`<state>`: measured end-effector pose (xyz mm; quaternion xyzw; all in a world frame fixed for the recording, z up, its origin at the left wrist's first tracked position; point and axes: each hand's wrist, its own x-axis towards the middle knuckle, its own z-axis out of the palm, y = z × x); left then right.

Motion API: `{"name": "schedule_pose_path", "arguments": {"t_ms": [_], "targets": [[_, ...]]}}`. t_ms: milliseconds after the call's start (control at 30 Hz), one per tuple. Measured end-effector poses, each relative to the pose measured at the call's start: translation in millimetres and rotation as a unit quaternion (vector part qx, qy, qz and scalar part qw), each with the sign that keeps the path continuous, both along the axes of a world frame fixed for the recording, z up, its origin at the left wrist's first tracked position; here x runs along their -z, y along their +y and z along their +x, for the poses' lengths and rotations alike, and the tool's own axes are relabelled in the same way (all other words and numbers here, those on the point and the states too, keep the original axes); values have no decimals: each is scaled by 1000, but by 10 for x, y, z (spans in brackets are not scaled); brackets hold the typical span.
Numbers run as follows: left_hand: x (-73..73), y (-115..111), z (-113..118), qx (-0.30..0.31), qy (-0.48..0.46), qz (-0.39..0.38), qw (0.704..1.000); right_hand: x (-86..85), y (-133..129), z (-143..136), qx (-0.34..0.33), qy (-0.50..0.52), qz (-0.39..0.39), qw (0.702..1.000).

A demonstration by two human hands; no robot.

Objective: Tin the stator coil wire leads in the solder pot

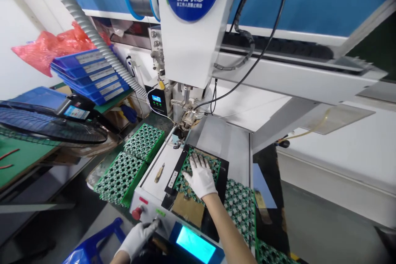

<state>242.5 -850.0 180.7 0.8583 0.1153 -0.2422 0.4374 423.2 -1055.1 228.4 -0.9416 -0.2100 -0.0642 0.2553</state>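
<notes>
My right hand [201, 176], in a white glove with darkened fingertips, lies flat with spread fingers on a green circuit board panel [182, 185]. The panel, full of round holes, rests on the black fixture plate [223, 177] of a benchtop soldering machine [192, 41]; part of it is hidden under the hand. At the machine's front, my left hand [136, 239], also white-gloved, stretches its index finger to a button [156, 222] below a green label. It holds nothing that I can see. A red knob [136, 213] and a lit cyan screen [195, 244] flank that button.
Stacks of green board panels stand at the left [120, 175] and right [239, 206]. A tweezer-like tool [159, 173] lies on the machine. The soldering head [187, 117] hangs behind the fixture. Further left are a fan [46, 121], blue trays [93, 74] and a blue stool [95, 243].
</notes>
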Motion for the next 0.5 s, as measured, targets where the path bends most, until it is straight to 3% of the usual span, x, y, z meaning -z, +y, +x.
{"name": "schedule_pose_path", "arguments": {"t_ms": [100, 233, 367, 500], "targets": [[220, 22, 12, -32, 37, -109, 993, 30, -17, 6, -6, -3, -41, 999], [390, 30, 5, -84, 73, -162, 980, 42, -37, 33, -3, -5, -74, 997], [552, -10, -46, -126, 97, -130, 979, 57, -29, 71, 0, -3, -85, 996], [659, -106, -62, -129, 82, -26, 988, 76, -33, 93, 5, -3, -84, 996]]}}
